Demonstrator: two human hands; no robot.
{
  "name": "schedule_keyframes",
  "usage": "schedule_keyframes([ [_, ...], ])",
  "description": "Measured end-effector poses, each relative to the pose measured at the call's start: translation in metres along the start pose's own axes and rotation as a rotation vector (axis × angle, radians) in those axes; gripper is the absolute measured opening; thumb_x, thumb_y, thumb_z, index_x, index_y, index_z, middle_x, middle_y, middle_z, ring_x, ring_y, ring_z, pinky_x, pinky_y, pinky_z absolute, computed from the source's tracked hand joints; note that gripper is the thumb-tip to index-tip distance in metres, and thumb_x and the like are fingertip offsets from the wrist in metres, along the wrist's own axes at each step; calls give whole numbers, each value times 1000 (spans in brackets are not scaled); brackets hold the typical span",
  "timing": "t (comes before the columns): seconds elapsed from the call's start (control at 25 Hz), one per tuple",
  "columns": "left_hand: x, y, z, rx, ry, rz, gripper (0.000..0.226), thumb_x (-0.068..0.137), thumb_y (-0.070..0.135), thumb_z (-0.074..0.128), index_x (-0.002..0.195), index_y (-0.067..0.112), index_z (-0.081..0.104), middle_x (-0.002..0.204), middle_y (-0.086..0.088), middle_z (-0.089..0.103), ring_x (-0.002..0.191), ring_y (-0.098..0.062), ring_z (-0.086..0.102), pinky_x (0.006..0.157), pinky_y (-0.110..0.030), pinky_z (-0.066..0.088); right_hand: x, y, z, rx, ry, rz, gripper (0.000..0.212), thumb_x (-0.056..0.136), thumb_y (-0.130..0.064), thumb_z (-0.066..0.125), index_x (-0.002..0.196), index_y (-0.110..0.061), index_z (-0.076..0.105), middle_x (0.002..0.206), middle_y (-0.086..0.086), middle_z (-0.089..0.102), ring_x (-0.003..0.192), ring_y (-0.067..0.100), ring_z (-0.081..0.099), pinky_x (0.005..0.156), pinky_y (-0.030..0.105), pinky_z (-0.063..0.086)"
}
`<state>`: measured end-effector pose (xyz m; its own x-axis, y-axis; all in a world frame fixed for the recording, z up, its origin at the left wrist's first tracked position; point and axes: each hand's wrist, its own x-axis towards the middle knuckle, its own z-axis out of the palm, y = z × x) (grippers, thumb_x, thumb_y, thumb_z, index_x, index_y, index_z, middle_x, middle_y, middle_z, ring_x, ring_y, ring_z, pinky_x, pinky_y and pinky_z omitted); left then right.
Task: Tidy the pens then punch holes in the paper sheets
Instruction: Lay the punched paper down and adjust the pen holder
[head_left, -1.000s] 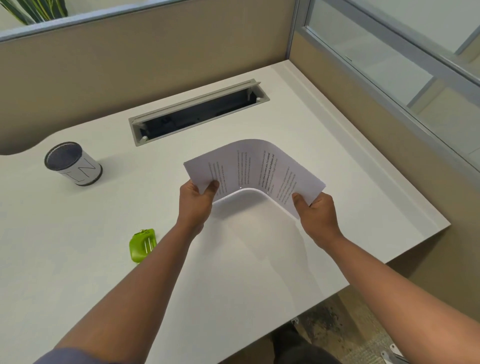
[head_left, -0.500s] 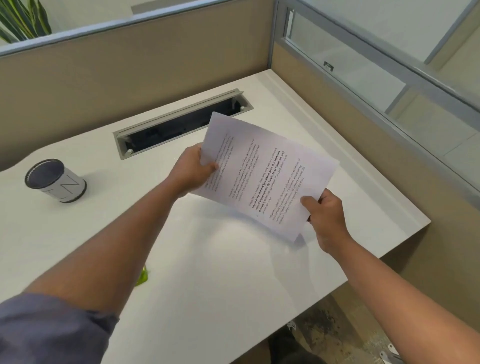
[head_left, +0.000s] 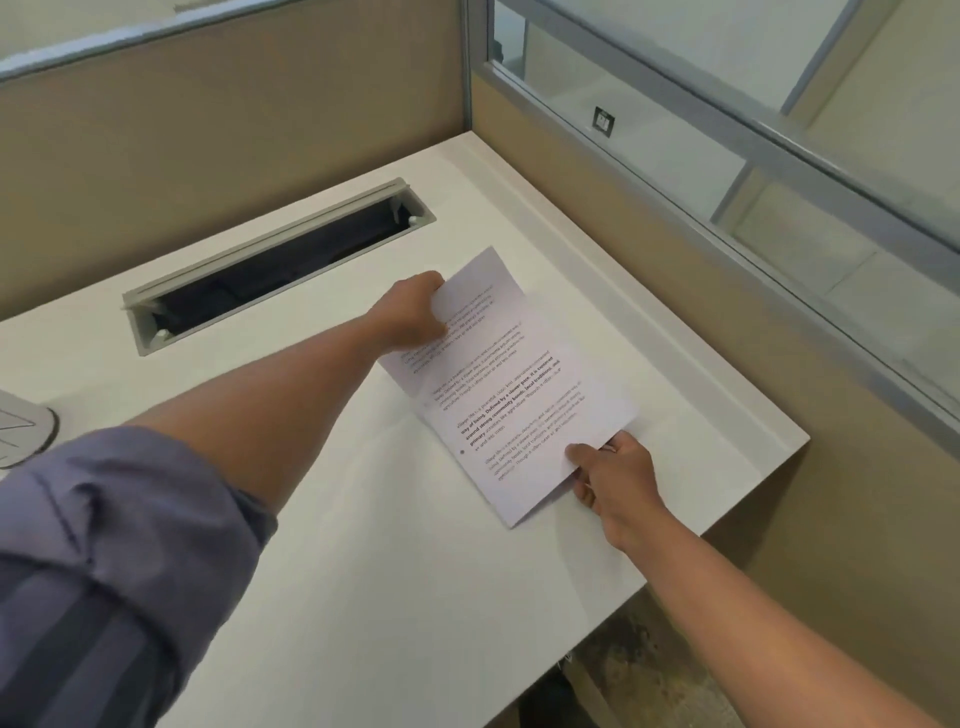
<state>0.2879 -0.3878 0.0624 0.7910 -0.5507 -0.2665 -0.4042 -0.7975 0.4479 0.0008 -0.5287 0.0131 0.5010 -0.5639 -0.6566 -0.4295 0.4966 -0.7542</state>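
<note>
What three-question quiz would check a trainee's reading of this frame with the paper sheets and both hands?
1. True or false: the left hand and the right hand both grip the paper sheets.
2. Which hand holds the far end of the sheets, nearer the cable slot?
A. left
B. right
3. Fill in: the sheets are held low over the white ____, printed side up.

Key
1. True: each hand pinches one end.
2. A: the left hand is at the far end; the right takes the near corner.
3. desk.
</note>
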Motion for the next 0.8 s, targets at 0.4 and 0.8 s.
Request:
schedule_keyframes([
  [0.4,31,-10,39,-25,-25,-9,48,81,15,64,126,26,55,108,6,57,95,-22,56,76,-34,43,14,6,2,-161,58,-108,100,78,-25,86,147,-45,16,117,-3,72,95,24,70,62,32,56],
  [0.8,35,-15,40,-46,-32,9,46,85,14,66,129,23,55,117,0,62,99,-22,54,84,-35,45,25,27,5,-1409,65,-764,81,85,-73,44,156,-38,25,169,6,0,154,32,-5,115,53,7],
])
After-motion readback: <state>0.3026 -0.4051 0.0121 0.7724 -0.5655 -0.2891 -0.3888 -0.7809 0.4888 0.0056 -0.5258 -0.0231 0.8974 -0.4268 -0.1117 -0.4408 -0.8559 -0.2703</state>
